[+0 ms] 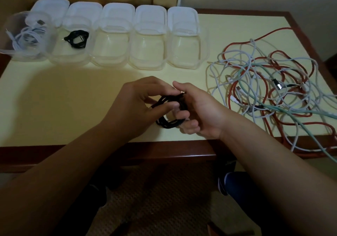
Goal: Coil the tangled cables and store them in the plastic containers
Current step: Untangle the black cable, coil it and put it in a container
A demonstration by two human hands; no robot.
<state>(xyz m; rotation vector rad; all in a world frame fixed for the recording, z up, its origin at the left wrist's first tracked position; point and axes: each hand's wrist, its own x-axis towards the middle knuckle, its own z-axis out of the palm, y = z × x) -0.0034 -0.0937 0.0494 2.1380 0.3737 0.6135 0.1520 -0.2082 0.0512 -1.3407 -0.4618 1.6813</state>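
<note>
Risk noted first: the black cable (168, 111), wound into a small coil at mid-frame, looks springy to us. If either hand loosens before the loops are secured, we judge the coil would spring open and need rewinding. A second risk: the free end appears to sit near the top of the coil, by the right thumb; if it slips out on the way to a container, the loops could unravel inside it. Third: the tangled pile (273, 89) of red, white and pale green cables at right of frame hangs partly over the table edge (164, 145); a careless pull could drag the lot down.

Hand state. Left hand (138, 104): fingers curled over the coil's upper left side, thumb pressing on its front. Right hand (198, 111): fingers curled through and round the coil's right side, thumb on top. Both grip it.

Position. The coil sits between the two hands, just above the table surface, lower centre of the tabletop; we cannot tell whether it touches the table.

Five clear containers (145, 51) line the upper left of frame, lids propped behind. The far-left one holds a white cable (27, 36), the second a coiled black cable (76, 38); three stand unfilled.
</note>
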